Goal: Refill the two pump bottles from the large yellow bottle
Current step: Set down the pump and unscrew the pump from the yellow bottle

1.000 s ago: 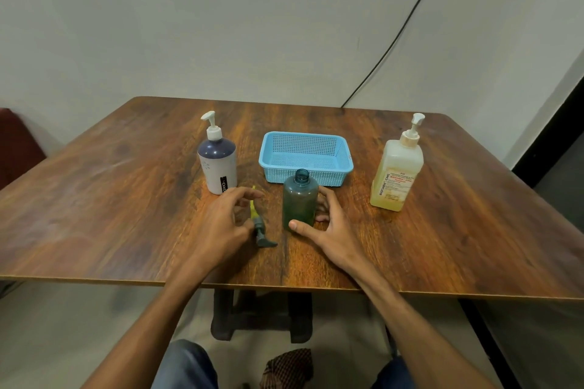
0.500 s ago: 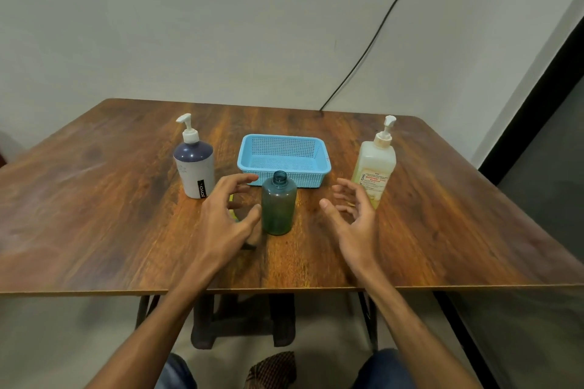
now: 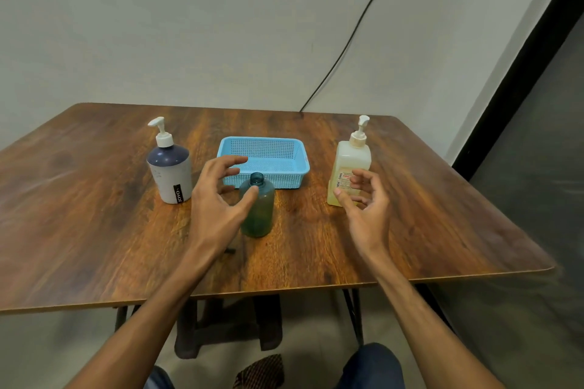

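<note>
Left hand (image 3: 218, 202), fingers spread, holds nothing beside the uncapped green bottle (image 3: 258, 216), thumb perhaps touching it; right hand (image 3: 368, 211), loosely curled and empty, hangs just near of the yellow bottle (image 3: 349, 156).

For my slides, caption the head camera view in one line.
Left hand at the uncapped green bottle, right hand before the yellow pump bottle, blue basket behind them.

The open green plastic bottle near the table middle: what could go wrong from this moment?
The left hand hovers close beside the uncapped small green plastic bottle; a bump could tip it. The large yellow pump bottle has its pump on; pouring needs it removed, and the green neck is narrow, so liquid may spill on the wooden table.
</note>
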A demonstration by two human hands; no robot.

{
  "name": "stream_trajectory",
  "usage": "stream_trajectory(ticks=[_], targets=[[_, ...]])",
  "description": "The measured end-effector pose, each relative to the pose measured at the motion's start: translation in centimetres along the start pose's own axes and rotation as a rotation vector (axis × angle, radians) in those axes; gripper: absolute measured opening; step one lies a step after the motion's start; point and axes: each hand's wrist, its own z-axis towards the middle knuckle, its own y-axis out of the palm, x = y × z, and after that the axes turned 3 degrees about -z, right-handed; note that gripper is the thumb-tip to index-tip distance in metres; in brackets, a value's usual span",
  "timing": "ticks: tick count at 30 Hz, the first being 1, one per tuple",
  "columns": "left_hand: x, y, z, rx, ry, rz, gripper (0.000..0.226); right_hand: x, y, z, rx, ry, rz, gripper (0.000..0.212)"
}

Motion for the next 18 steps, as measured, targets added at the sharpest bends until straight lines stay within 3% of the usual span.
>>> stream_trajectory(ticks=[10,18], targets=[[3.1,5.2,2.8,-0.110,0.057,-0.019,0.044,0.3,-1.0,3.4,0.097,-0.036,-0.010,0.049],[2.6,11.1,4.5,-0.241,-0.015,-0.034,0.048,1.5,-1.8,5.7,0.019,0.043,-0.029,0.076]])
